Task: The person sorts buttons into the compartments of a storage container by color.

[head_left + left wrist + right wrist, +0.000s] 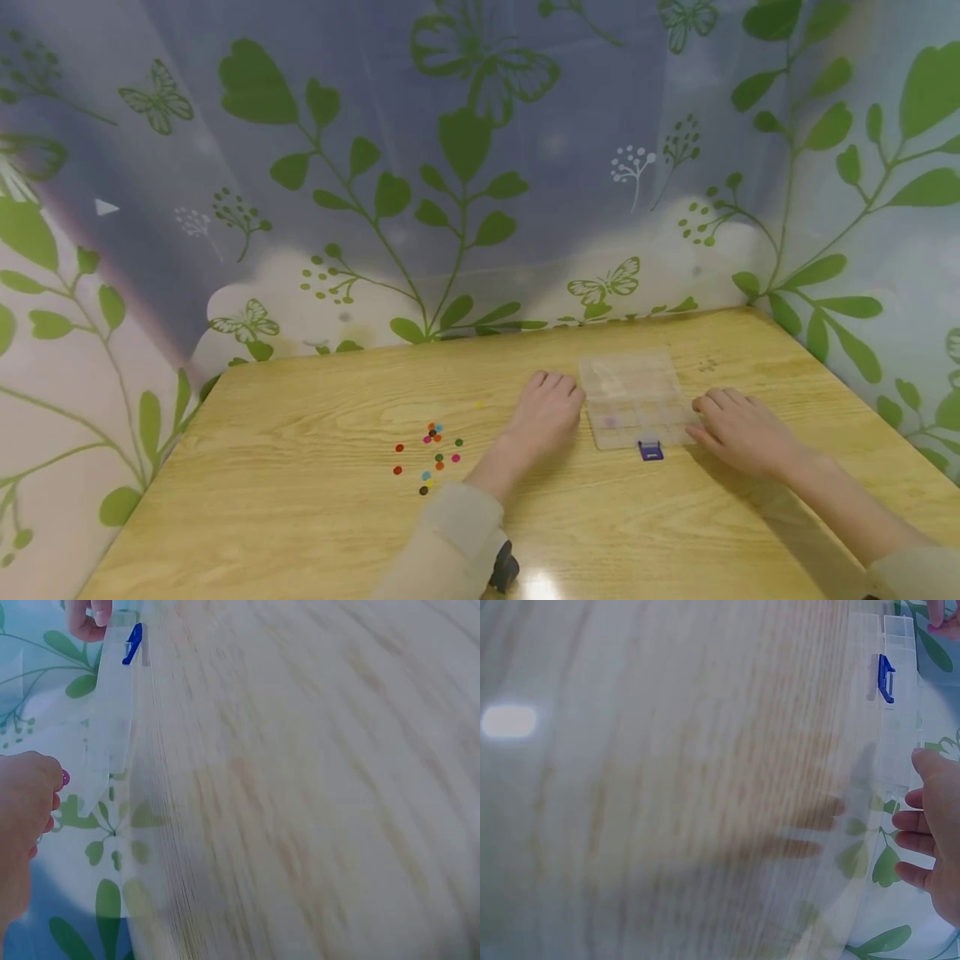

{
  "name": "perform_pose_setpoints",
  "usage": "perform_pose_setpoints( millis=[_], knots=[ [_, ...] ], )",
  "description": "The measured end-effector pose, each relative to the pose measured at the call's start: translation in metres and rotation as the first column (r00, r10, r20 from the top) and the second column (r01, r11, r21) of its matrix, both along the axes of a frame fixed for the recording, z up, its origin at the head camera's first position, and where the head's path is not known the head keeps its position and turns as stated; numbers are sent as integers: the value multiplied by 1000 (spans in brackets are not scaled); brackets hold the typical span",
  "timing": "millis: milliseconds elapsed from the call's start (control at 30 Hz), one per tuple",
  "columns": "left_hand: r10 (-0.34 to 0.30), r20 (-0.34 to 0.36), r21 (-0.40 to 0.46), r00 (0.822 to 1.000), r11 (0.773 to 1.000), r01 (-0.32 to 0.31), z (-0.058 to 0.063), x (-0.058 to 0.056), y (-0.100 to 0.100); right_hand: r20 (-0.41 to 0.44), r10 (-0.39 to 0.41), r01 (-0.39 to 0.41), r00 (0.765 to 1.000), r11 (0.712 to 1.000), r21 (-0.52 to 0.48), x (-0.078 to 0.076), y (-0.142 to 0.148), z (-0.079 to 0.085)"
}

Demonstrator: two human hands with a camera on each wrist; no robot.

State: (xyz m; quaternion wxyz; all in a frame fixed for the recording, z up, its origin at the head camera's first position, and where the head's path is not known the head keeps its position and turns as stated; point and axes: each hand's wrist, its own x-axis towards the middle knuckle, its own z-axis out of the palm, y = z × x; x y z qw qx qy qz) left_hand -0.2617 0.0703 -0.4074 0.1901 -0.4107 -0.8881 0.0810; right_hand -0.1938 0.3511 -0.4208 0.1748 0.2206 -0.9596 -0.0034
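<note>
A clear plastic compartment box (pixel 630 404) with a blue latch (pixel 651 451) lies on the table in the head view. My left hand (pixel 547 408) is at the box's left side. In the left wrist view, that hand (pixel 26 802) pinches a small pink disc (pixel 66 778) at its fingertips. My right hand (pixel 738 429) stays by the box's right edge. The right wrist view shows this hand (pixel 937 832) with fingers loosely extended and its thumb tip right at the box's side. Left of my left forearm lie several small coloured discs (pixel 438 457), among them red, orange, blue, green and black ones.
A yellow disc (pixel 481 405) lies apart, behind the scattered ones. Several tiny pale bits (pixel 707 364) rest on the wooden table (pixel 300 500) beyond my right hand. Cloth printed with leaves and butterflies (pixel 480 208) hangs along the table's back and sides.
</note>
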Motion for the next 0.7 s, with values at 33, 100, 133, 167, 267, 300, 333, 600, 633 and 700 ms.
perform_pose_setpoints(
  millis=[33, 100, 133, 167, 267, 300, 333, 600, 633, 700],
  knots=[
    [-3, 0, -2, 1000, 1000, 3, 0, 0, 2, 6, 0, 0, 1000, 1000, 3, 0, 0, 0],
    [-12, 0, -8, 1000, 1000, 12, 1, 0, 6, 18, -2, 2, 1000, 1000, 7, -1, -1, 1],
    [-15, -3, -14, 1000, 1000, 14, 1, 0, 8, 26, -5, 5, 1000, 1000, 6, -1, -1, 1],
    [-16, -6, -18, 1000, 1000, 16, 1, 0, 11, 27, -7, 7, 1000, 1000, 9, 0, -1, 1],
    [-12, -25, -26, 1000, 1000, 11, 1, 0, 18, 31, -8, 8, 999, 1000, 4, 0, -1, 1],
    [-11, -35, -27, 999, 1000, 10, 1, -1, 20, 29, -9, 8, 1000, 1000, 3, 0, -1, 1],
    [-7, -41, -27, 999, 1000, 6, 1, -1, 22, 29, -9, 9, 1000, 1000, 2, 0, -1, 2],
    [4, -60, -36, 998, 999, -6, -4, -4, 32, 39, -14, 13, 999, 1000, 16, -1, 0, 3],
    [4, -62, -39, 998, 999, -6, -5, -4, 33, 40, -14, 13, 999, 1000, 18, -1, 0, 2],
    [1, -62, -41, 998, 999, -3, -6, -4, 34, 38, -17, 16, 999, 1000, 21, -1, 0, 2]
  ],
)
